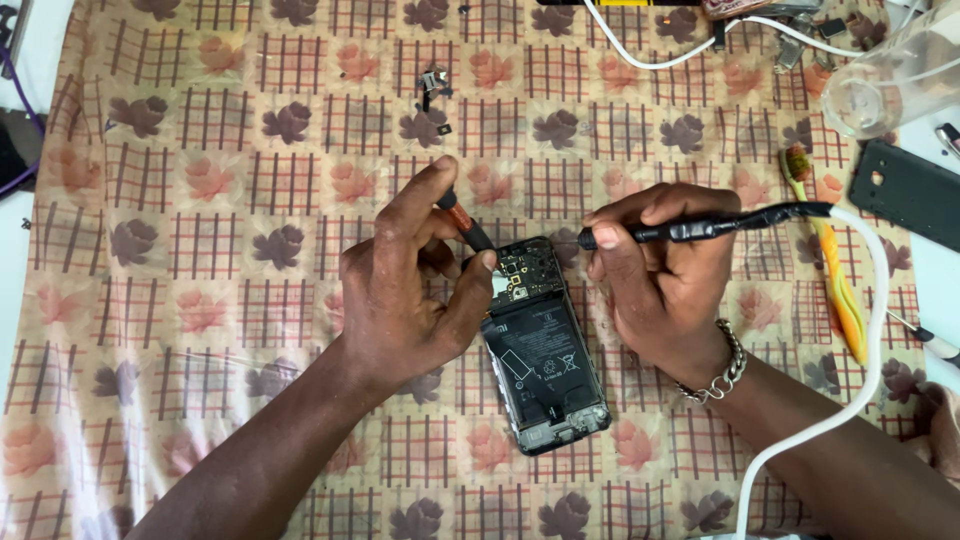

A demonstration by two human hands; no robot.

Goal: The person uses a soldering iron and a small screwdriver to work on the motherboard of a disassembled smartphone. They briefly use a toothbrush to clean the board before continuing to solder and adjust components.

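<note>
Opened black smartphone w/ back cover off lies centre on the patterned leaf-and-check cloth. Left hand pinches a thin black-and-orange tool, fingers closed round it, tip at phone's far end. Right hand grips a black pen-shaped iron w/ white cord, tip prob. just above the board. Yellow-orange toothbrush lies right.

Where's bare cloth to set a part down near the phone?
Free: the cloth left of the left hand, and below the opened phone. Crowded: top right, around the cables, clear cup and toothbrush.
</note>
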